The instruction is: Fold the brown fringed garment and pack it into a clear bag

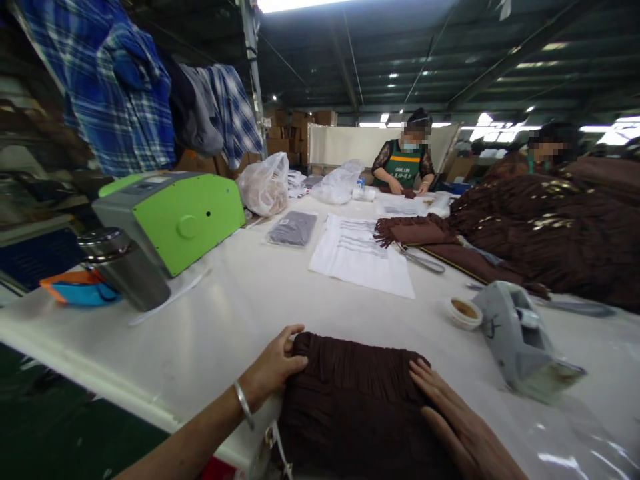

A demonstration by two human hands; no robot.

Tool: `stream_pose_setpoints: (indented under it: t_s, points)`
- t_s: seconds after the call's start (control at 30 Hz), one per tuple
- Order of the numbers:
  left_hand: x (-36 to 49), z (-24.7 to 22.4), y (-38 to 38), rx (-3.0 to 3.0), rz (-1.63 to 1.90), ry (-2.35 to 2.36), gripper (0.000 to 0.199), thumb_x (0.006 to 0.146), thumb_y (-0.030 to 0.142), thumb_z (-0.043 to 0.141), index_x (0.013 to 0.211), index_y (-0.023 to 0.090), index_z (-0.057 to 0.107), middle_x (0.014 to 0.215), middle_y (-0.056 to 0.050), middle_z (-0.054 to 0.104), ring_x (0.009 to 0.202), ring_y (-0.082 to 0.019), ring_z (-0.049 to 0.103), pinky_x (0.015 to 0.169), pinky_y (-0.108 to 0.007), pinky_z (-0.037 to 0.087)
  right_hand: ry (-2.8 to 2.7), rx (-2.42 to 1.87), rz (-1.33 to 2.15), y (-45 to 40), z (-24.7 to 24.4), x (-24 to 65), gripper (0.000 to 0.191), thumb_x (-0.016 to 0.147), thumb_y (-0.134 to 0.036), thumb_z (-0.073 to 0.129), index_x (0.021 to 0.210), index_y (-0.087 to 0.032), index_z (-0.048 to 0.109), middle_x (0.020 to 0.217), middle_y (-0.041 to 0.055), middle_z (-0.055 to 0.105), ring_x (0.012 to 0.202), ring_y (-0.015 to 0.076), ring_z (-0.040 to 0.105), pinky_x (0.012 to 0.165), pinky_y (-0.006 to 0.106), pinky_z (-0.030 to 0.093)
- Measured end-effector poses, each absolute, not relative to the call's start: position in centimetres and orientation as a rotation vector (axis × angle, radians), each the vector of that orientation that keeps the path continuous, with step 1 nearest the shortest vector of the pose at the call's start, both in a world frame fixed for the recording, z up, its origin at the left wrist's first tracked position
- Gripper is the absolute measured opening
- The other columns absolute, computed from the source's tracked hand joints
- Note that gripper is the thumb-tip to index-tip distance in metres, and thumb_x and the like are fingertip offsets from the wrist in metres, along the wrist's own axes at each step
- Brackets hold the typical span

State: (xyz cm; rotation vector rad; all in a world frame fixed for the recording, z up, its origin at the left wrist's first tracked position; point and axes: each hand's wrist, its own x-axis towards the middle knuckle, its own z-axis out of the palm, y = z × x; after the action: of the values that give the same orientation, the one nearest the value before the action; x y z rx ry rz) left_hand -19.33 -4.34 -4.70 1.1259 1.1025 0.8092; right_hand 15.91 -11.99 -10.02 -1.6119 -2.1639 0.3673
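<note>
A folded piece of dark brown fringed fabric (357, 407) lies on the white table close to me, its pleated, stringy strips running along the far edge. My left hand (273, 367), with a silver bangle at the wrist, grips the far left corner, thumb on top and fingers at the edge. Along the right side my right hand (453, 417) rests flat on the fabric, fingers stretched out. A white cord with small metal parts (277, 447) shows at the lower left of the fabric. The near edge of the fabric runs out of view.
A tape dispenser (520, 340) and a small round tub (465, 313) stand to the right. Behind them rises a brown fabric pile (560, 227). Printed paper (363, 253) lies ahead. At left are a steel flask (127, 270) and green machine (187, 220). A co-worker (405, 163) works opposite.
</note>
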Motion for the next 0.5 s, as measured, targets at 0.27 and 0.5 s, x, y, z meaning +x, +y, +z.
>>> stream_pose_setpoints:
  t_s: [0.27, 0.5]
  points:
    - [-14.2, -5.3, 2.9, 1.246, 1.057, 1.283, 0.062, 0.072, 0.017, 0.057, 0.129, 0.015, 0.035, 0.083, -0.001, 0.059, 0.068, -0.014, 0.06, 0.061, -0.025, 0.048, -1.868, -1.605, 0.414, -8.3, -8.7, 16.9, 0.049, 0.093, -0.049, 0.038, 0.128, -0.02, 0.058, 0.142, 0.0083, 0.048, 0.132, 0.0253, 0.041, 0.11, 0.049, 0.032]
    - [-13.9, -5.1, 7.3, 1.459, 0.858, 1.363, 0.062, 0.073, 0.02, 0.064, 0.128, 0.005, 0.041, 0.081, -0.003, 0.06, 0.067, -0.014, 0.059, 0.06, -0.024, 0.047, -1.815, -1.637, 0.19, -2.0, -7.1, 18.5, 0.057, 0.093, -0.052, 0.034, 0.137, -0.016, 0.047, 0.147, 0.0113, 0.041, 0.137, 0.0267, 0.032, 0.114, 0.051, 0.026]
